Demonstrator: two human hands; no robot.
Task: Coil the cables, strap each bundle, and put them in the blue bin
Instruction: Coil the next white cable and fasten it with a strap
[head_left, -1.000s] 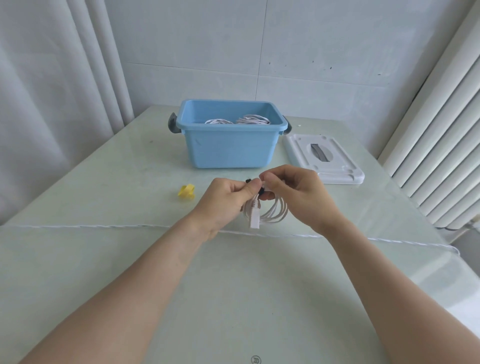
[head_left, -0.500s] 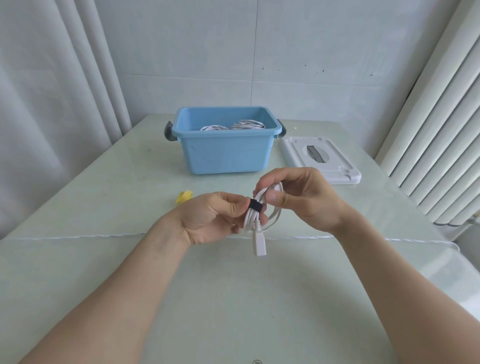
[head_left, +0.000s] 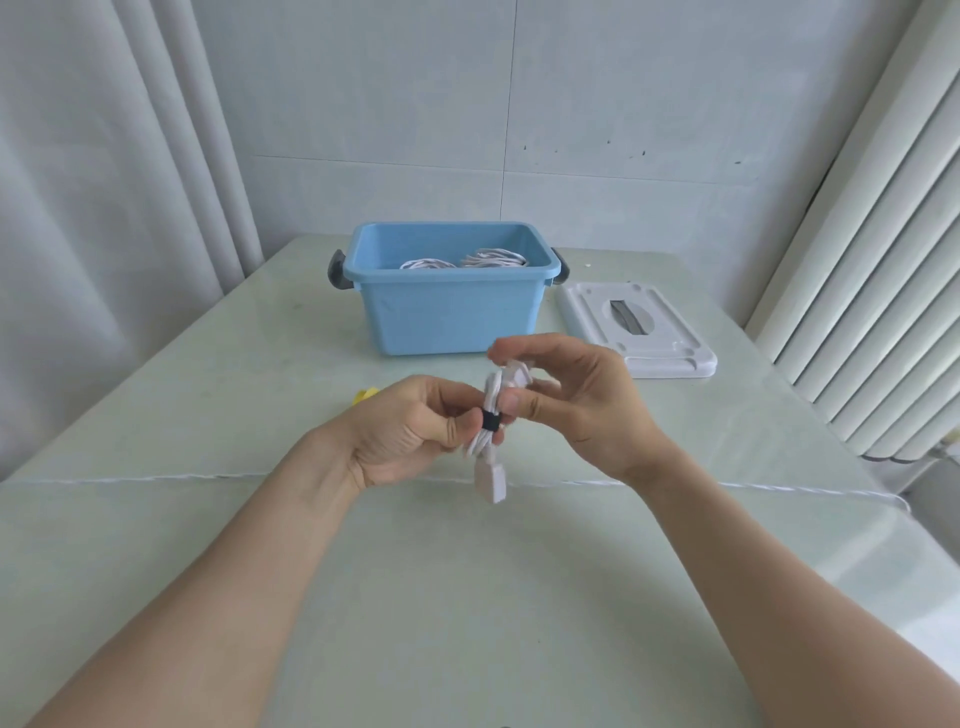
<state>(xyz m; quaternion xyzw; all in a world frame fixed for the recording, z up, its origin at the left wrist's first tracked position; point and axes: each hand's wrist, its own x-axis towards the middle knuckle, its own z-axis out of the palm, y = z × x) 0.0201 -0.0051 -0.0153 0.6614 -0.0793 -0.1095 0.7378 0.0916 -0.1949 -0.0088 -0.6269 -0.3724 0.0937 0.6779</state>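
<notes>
Above the table's near half, both hands held one strapped cable bundle.
Left hand (head_left: 415, 428) pinched the black strap (head_left: 491, 420); right hand (head_left: 576, 402) gripped the white cable bundle (head_left: 493, 395). A loose strap could unwind short of the blue bin (head_left: 452, 317), well beyond.

I take this for a plain domestic room: pale tiled wall (head_left: 597, 104) behind the glass-topped table (head_left: 208, 389), curtains (head_left: 130, 156) flanking it.
</notes>
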